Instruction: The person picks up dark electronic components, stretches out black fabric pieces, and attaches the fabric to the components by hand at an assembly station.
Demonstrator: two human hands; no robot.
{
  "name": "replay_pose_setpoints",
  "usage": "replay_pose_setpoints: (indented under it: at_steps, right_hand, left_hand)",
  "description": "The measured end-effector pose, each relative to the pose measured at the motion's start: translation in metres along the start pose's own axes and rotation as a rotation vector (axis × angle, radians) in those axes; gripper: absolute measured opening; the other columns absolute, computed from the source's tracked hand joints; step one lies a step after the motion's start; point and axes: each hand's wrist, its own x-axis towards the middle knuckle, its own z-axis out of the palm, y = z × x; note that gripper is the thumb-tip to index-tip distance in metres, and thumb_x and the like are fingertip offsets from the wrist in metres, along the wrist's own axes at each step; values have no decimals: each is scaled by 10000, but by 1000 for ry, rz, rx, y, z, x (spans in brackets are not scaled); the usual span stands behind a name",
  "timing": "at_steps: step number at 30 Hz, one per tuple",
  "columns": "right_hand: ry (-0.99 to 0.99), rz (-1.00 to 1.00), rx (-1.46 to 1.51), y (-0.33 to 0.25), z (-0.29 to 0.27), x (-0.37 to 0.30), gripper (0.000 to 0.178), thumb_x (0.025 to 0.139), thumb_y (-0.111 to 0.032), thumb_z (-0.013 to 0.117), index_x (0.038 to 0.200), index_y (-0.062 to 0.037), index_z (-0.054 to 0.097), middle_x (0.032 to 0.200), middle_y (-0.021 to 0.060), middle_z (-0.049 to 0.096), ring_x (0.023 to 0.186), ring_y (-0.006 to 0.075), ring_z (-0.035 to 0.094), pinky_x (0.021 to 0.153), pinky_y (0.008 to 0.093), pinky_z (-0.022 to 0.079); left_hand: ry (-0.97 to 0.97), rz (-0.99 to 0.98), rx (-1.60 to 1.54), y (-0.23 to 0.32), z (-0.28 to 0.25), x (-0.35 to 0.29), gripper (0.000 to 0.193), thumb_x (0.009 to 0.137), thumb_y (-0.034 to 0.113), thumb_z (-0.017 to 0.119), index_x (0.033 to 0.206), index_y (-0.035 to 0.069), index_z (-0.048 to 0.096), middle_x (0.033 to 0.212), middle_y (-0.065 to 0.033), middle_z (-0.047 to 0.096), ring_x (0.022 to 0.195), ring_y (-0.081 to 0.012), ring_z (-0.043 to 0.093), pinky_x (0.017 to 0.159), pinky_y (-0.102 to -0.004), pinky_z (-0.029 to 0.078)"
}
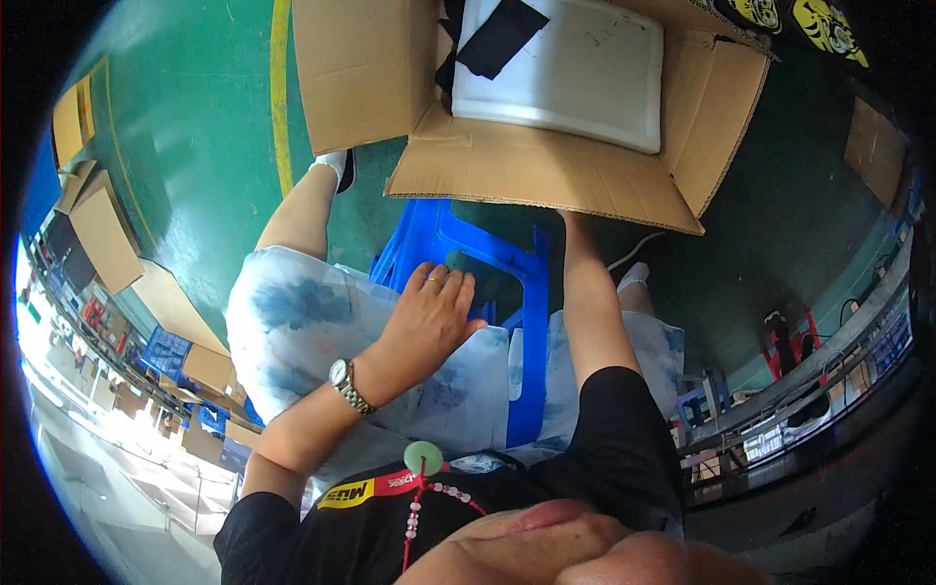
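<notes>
My left hand (436, 310), a watch (347, 386) on its wrist and a ring on one finger, lies palm down over my lap beside a blue plastic stool (532, 322). Its fingers are stretched out with the thumb apart, and nothing shows in it. The stool is tipped between my knees. My right forearm (593, 302) reaches forward beyond the stool, and its hand is hidden beneath the front flap of an opened cardboard box (546, 168). Inside the box sits a white plastic tray or lid (585, 68), with a black cloth-like piece (501, 39) across its left part.
Green floor with a yellow line (281, 97) runs along the left. Flattened cardboard (104, 234) and blue crates (166, 351) stand at the far left. Shelving or a rail (780, 409) curves along the right, near a red object (801, 341). A white cord (634, 250) lies near my right foot.
</notes>
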Motion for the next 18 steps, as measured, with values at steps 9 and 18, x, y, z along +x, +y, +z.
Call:
replay_pose_setpoints:
  at_steps: [9, 18]
  right_hand:
    - [-840, 57, 919, -28, -58, -53, 244, 748, -143, 689, 979, -77, 646, 937, 66, 629, 920, 197, 590, 772, 310, 466]
    - [-936, -558, 1052, -167, -300, -157, 259, 738, -85, 777, 790, -63, 525, 761, -31, 520, 707, 58, 498, 636, 241, 410]
  left_hand:
    - [-24, -5, -69, -9, 7, 7, 646, 797, 360, 663, 1214, -91, 462, 1182, -233, 542, 1120, -353, 508, 1007, -449, 349]
    - [41, -132, -1126, -14, -23, 16, 597, 794, 213, 728, 1257, -17, 429, 1100, -182, 611, 1042, -282, 607, 890, -356, 463]
